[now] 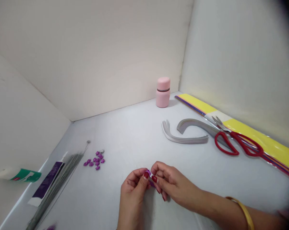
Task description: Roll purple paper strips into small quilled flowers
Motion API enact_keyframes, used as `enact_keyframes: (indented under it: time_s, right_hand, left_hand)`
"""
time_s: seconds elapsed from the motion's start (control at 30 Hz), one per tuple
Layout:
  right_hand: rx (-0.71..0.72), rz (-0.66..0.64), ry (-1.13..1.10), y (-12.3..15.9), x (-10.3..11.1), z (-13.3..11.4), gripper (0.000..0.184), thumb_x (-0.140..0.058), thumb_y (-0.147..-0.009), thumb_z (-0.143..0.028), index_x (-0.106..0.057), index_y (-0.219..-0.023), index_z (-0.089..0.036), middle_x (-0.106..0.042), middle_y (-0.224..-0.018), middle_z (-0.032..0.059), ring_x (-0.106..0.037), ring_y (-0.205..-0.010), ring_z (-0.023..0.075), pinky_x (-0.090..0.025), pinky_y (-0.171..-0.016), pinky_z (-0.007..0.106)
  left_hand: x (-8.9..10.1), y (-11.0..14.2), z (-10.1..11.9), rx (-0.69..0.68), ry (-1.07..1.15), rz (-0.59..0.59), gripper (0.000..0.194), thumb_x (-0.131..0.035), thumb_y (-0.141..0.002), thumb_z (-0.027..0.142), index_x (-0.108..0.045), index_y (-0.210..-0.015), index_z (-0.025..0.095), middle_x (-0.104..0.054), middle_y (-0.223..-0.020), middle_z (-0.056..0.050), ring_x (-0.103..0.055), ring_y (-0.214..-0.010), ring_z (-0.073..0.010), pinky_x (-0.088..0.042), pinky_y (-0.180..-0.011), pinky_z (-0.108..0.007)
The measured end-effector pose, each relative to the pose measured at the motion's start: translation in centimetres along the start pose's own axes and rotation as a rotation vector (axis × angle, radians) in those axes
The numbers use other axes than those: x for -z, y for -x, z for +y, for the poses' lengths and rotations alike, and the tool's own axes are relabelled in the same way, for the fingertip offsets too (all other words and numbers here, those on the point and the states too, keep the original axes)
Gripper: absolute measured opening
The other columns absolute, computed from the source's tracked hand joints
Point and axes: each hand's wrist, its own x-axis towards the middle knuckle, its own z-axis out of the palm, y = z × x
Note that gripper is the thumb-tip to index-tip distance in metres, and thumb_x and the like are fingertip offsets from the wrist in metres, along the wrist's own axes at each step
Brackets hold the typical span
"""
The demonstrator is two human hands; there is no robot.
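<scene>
At the front of the table my left hand (136,185) pinches a small purple paper strip (148,172) between thumb and fingers. My right hand (167,180) meets it from the right, thumb and fingertips closed on the same strip. A pale part and a purple part of the paper show between the hands; the fingers cover the rest. To the left lies a loose group of small folded purple paper stars (97,160), with a silvery piece (102,151) at its top edge.
Thin wires (55,188) lie bundled at left beside a purple-and-white tube (47,183) and a green-and-white bottle (27,175). A pink flask (163,92) stands at the back. On the right are grey paper strips (185,139), red-handled scissors (246,143) and a yellow packet (250,129).
</scene>
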Motion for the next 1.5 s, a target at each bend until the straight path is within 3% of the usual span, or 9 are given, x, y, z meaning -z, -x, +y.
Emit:
enact_keyframes:
  time_s: [0.27,0.4,0.67,0.8,1.0,1.2,1.37,1.5]
  right_hand:
    - [0.155,0.023,0.305,0.4,0.1,-0.6,0.009,-0.039,-0.087,-0.016,-0.046,-0.082,-0.019,-0.047,-0.062,-0.0054,-0.043,-0.053,0.0079,-0.035,-0.051,0.019]
    - [0.119,-0.033,0.234,0.4,0.1,-0.2,0.011,-0.034,-0.088,-0.015,-0.043,-0.082,-0.019,-0.048,-0.064,-0.0047,-0.049,-0.052,0.0083,-0.039,-0.051,0.019]
    - [0.11,-0.044,0.243,0.3,0.3,0.0,0.013,-0.035,-0.086,-0.012,-0.045,-0.084,-0.019,-0.047,-0.061,-0.0053,-0.045,-0.047,0.007,-0.038,-0.047,0.017]
    - [0.088,-0.029,0.193,0.3,0.1,-0.2,0.01,-0.04,-0.087,-0.022,-0.047,-0.08,-0.018,-0.048,-0.057,-0.005,-0.047,-0.048,0.0081,-0.039,-0.048,0.018]
    - [0.053,-0.006,0.137,0.1,0.0,-0.4,0.023,-0.038,-0.09,-0.032,-0.047,-0.074,-0.018,-0.05,-0.055,-0.0038,-0.049,-0.049,0.0089,-0.041,-0.05,0.02]
    - [0.046,-0.001,0.032,0.1,0.0,-0.9,0.025,-0.048,-0.085,-0.037,-0.049,-0.072,-0.016,-0.05,-0.056,-0.0035,-0.043,-0.048,0.0073,-0.036,-0.048,0.018]
    - [0.036,0.038,0.038,0.1,0.0,-0.8,0.027,-0.05,-0.084,-0.038,-0.051,-0.069,-0.016,-0.046,-0.05,-0.0055,-0.039,-0.044,0.0068,-0.031,-0.044,0.018]
    - [0.009,0.041,-0.055,0.2,-0.1,-0.4,0.029,-0.052,-0.082,-0.041,-0.054,-0.07,-0.015,-0.049,-0.049,-0.0044,-0.044,-0.044,0.008,-0.035,-0.046,0.019]
  left_hand:
    - [-0.1,-0.2,-0.1,0.015,0.042,0.008,0.014,-0.072,-0.067,0.021,-0.064,-0.076,0.014,-0.066,-0.067,-0.001,-0.057,-0.06,-0.0111,-0.042,-0.064,-0.024]
    - [0.1,0.0,-0.2,0.001,0.001,-0.033,0.011,-0.068,-0.072,0.021,-0.063,-0.077,0.014,-0.065,-0.065,-0.002,-0.056,-0.06,-0.0119,-0.041,-0.063,-0.026]
    - [0.2,-0.1,-0.2,-0.01,-0.001,-0.011,0.011,-0.069,-0.071,0.022,-0.063,-0.076,0.014,-0.065,-0.068,-0.001,-0.056,-0.061,-0.0117,-0.041,-0.065,-0.026]
    - [0.0,0.0,0.0,-0.021,-0.001,-0.019,0.011,-0.068,-0.071,0.023,-0.061,-0.075,0.015,-0.065,-0.069,-0.001,-0.057,-0.061,-0.0125,-0.042,-0.064,-0.027]
    - [-0.3,0.2,-0.2,-0.058,-0.026,-0.018,0.008,-0.066,-0.073,0.021,-0.061,-0.075,0.015,-0.064,-0.064,0.0,-0.056,-0.059,-0.0103,-0.043,-0.063,-0.024]
    - [-0.8,0.5,0.4,-0.074,-0.033,-0.053,0.012,-0.067,-0.071,0.025,-0.059,-0.072,0.016,-0.061,-0.054,0.002,-0.056,-0.045,-0.0117,-0.045,-0.049,-0.024]
    - [-0.7,0.8,0.4,-0.225,-0.285,0.018,0.009,-0.063,-0.074,0.024,-0.063,-0.074,0.015,-0.065,-0.066,-0.002,-0.059,-0.06,-0.0143,-0.047,-0.059,-0.025]
    - [-0.5,1.1,-0.1,-0.645,-0.592,0.113,0.008,-0.059,-0.074,0.015,-0.066,-0.075,0.02,-0.068,-0.071,-0.004,-0.061,-0.067,-0.0183,-0.046,-0.065,-0.027]
